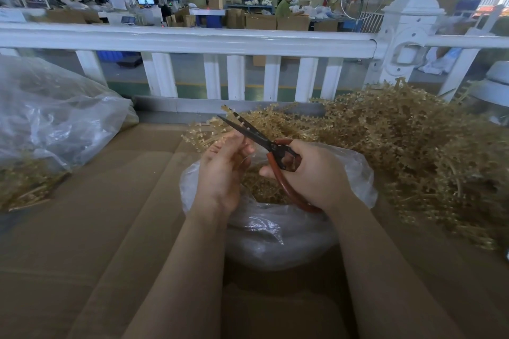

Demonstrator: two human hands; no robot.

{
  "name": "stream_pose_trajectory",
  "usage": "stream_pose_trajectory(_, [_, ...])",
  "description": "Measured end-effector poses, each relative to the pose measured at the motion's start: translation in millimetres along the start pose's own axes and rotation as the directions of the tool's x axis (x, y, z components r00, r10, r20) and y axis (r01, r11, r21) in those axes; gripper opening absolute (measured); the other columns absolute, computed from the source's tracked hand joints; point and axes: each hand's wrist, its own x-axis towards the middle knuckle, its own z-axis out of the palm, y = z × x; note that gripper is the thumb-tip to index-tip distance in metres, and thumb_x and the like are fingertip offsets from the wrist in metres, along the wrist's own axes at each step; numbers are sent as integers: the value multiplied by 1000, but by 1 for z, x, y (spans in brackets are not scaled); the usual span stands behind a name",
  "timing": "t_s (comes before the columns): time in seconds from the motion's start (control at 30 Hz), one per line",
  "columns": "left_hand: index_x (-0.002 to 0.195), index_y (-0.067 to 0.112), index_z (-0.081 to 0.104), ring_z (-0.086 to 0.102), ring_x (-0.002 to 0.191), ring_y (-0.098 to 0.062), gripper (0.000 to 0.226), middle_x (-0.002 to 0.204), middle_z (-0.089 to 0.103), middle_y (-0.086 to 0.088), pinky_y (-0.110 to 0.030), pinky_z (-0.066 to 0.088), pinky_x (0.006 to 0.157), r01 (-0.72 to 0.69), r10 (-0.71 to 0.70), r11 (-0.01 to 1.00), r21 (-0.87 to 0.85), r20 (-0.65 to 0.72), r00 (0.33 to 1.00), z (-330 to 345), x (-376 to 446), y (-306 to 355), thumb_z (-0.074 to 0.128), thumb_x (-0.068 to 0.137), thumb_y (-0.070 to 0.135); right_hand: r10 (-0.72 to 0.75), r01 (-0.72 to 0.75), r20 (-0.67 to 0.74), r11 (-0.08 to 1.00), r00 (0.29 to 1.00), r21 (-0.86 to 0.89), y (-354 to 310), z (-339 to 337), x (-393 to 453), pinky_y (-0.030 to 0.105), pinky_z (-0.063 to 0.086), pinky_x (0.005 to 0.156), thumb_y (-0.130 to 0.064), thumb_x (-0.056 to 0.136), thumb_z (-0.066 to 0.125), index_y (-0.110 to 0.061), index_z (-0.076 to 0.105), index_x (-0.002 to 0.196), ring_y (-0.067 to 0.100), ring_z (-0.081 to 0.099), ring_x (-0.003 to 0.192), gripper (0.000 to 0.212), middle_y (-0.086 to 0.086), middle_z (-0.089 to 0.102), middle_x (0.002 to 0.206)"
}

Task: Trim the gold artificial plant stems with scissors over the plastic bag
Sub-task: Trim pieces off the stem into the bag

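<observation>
Scissors [264, 143] sit in your right hand [311, 173], fingers curled through the red handles, blades pointing up and left. Your left hand [223, 165] pinches a gold stem [203, 142] just beside the blades. Below both grips lies the open plastic bag [275, 231] with cut bits inside. Right of your right grip, the gold stem pile [407, 146] covers the tabletop [96, 228].

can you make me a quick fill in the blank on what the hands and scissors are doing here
1. The right hand grips the ____ by their red handles.
2. The left hand holds a ____ stem at the blades.
3. Both hands work above an open clear plastic ____ holding trimmings.
4. The big pile of untrimmed stems lies to the person's ____.

Missing words: scissors; gold; bag; right
</observation>
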Motion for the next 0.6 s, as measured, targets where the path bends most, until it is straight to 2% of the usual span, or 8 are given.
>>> stream_pose_trajectory(0.13, [81, 21, 62, 59, 71, -7, 17, 76, 64, 8, -27, 42, 72, 35, -37, 997, -69, -20, 999, -2, 3, -1, 57, 97, 23, 28, -29, 23, 999, 999, 38, -1, 0, -1, 16, 35, 53, -91, 62, 54, -43, 57, 82, -9, 58, 71, 52, -22, 63, 73])
stream_pose_trajectory(0.27, [90, 21, 67, 62, 73, -4, 9, 83, 70, 8, -26, 42, 74, 44, -45, 998, -36, -20, 999, -3, 4, 0, 61, 95, 27, 53, -53, 7, 989, 999, 137, -2, -2, -1, 20, 36, 54, -88, 65, 57, -42, 54, 76, -13, 57, 76, 48, -37, 61, 82])
stream_pose_trajectory(0.33, [93, 19, 69, 62, 70, -3, 7, 82, 72, 8, -24, 44, 72, 62, -63, 998, -23, -41, 997, -2, 3, -1, 64, 93, 23, 84, -79, -16, 977, 996, 197, -2, -2, 0, 24, 41, 55, -87, 63, 58, -37, 57, 77, -6, 59, 73, 52, -32, 62, 82])
stream_pose_trajectory(0.43, [88, 14, 71, 60, 58, -1, 5, 72, 71, 8, -17, 49, 58, 65, -66, 998, -18, -28, 997, 1, 1, -3, 68, 87, 18, 138, -125, -17, 938, 990, 324, -5, -2, 4, 31, 55, 63, -83, 62, 65, -29, 67, 83, 2, 65, 70, 59, -17, 69, 79])
stream_pose_trajectory(0.5, [91, 9, 69, 61, 53, -1, 15, 62, 68, 8, -14, 49, 52, 82, -81, 996, -39, 24, 996, 3, 0, -4, 70, 79, 18, 148, -139, 15, 887, 989, 441, -9, -2, 6, 31, 58, 66, -77, 61, 70, -33, 70, 84, 5, 68, 67, 50, -12, 72, 75])
stream_pose_trajectory(0.57, [92, 7, 67, 63, 55, -4, 20, 59, 65, 7, -18, 51, 58, 99, -95, 994, -39, 84, 992, 4, 1, -6, 69, 76, 18, 173, -172, 47, 839, 984, 516, -12, -2, 7, 35, 61, 70, -69, 61, 74, -32, 71, 79, 10, 72, 69, 41, -8, 75, 74])
stream_pose_trajectory(0.6, [92, 6, 68, 63, 59, -6, 19, 61, 66, 6, -22, 52, 67, 98, -95, 995, -24, 110, 989, 4, 1, -7, 69, 77, 17, 195, -198, 61, 831, 979, 520, -13, -2, 7, 38, 62, 73, -63, 63, 75, -29, 71, 78, 14, 74, 72, 36, -6, 76, 75])
